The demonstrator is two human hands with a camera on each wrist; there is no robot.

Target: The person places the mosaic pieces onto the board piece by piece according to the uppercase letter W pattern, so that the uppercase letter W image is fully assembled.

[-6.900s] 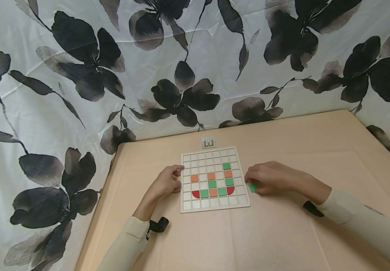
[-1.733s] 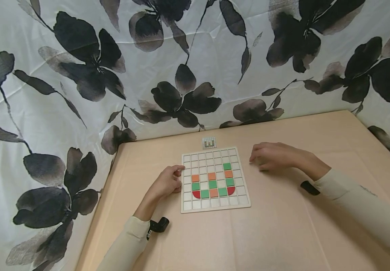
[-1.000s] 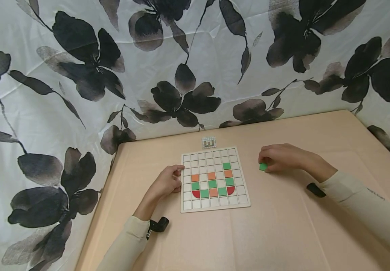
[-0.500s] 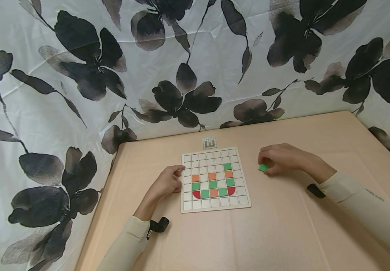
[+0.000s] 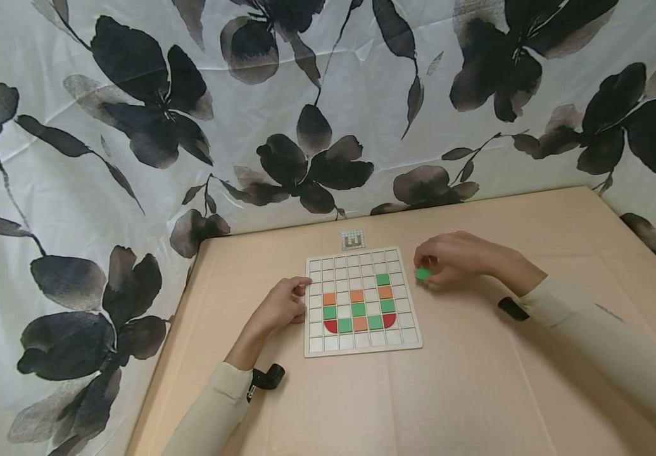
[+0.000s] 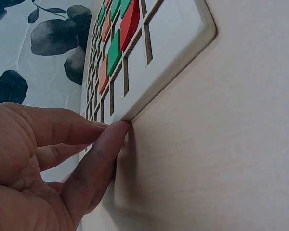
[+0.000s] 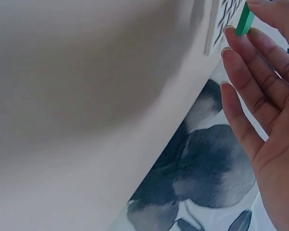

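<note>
A white square-grid board [image 5: 346, 344] lies on the table in the head view, with green, orange and red tiles in some cells. At its left edge my left hand [image 5: 278, 307] pinches the rim between thumb and fingertips, as the left wrist view shows with the hand [image 6: 62, 159] at the board's side. Just beyond the board's right edge, my right hand [image 5: 460, 258] holds a green square tile [image 5: 422, 273] above the table. In the right wrist view, thumb and fingertips pinch that green tile [image 7: 245, 20] by its sides, and the other fingers are spread.
A small card with a grid pattern [image 5: 353, 239] lies just behind the board. The light wooden-looking table [image 5: 447, 392] reaches back to a white curtain with dark flowers [image 5: 305, 95].
A green tile now fills a cell in the board's left column. The right hand went right, appeared with another green tile, and has moved left toward the board. The left hand stayed put.
</note>
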